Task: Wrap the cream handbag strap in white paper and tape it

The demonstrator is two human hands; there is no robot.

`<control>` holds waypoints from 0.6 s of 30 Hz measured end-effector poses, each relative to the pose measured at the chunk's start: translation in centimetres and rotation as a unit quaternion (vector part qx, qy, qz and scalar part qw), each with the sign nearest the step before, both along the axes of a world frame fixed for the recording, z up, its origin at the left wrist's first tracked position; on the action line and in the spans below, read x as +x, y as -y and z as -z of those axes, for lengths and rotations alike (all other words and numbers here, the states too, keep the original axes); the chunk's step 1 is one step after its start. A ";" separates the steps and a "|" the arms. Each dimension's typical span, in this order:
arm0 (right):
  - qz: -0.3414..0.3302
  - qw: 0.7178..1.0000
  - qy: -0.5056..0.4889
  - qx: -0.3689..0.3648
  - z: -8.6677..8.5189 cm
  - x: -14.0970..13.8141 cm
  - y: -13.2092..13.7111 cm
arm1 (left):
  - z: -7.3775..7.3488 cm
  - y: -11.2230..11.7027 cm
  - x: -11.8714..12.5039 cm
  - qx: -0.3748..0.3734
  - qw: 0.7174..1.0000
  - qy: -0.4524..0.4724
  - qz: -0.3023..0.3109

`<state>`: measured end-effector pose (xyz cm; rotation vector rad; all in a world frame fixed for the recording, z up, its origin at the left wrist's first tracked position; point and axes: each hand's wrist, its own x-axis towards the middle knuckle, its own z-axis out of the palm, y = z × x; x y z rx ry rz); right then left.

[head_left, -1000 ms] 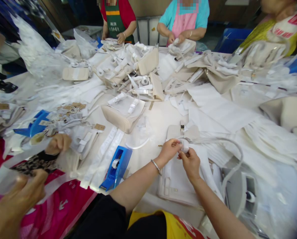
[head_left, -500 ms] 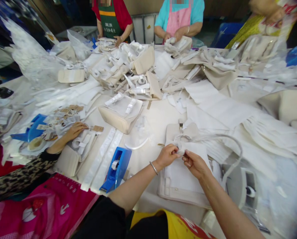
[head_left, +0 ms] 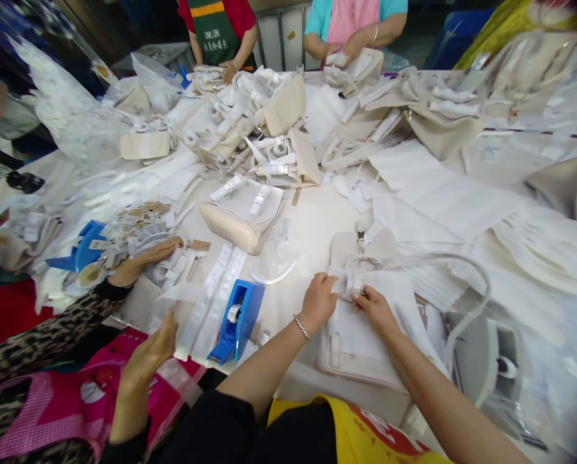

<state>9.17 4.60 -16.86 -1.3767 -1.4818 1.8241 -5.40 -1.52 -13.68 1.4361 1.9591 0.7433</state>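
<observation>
A cream handbag (head_left: 339,362) lies on the table before me, with a white sheet (head_left: 389,290) over its front. At its upper part, a small piece of thin white wrapping (head_left: 350,283) surrounds a strap or fitting; what is inside is hidden. My left hand (head_left: 321,298) is closed, pinching the left end of this wrapping. From the other side, my right hand (head_left: 374,308) pinches its right edge between thumb and fingers. A wrapped strap (head_left: 476,277) loops out to the right of the bag. Above the wrapping, a metal clasp (head_left: 360,237) shows on the bag.
Left of my forearm stands a blue tape dispenser (head_left: 237,321); a grey one (head_left: 488,361) is at right. Another cream bag (head_left: 242,216) lies beyond. A co-worker's hand (head_left: 155,348) holds a white sheet at left. Piled bags (head_left: 269,122) fill the back, white sheets (head_left: 443,206) the right.
My hands have drawn slightly apart, and the wrapping lies flatter between them. The co-worker's hand at left has come into view with a white sheet. The whole view has shifted a little.
</observation>
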 end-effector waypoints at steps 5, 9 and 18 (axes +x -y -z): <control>-0.021 0.998 0.052 0.024 1.3 0.0 -0.2 | 0.4 1.1 0.1 -0.236 0.966 0.083 -0.066; -0.044 0.990 0.102 0.086 1.9 0.2 -0.2 | 1.1 1.4 0.7 -0.275 0.956 0.060 -0.077; -0.095 0.945 0.218 0.226 0.7 0.5 -0.1 | 1.5 2.6 1.5 -0.243 0.939 0.206 -0.131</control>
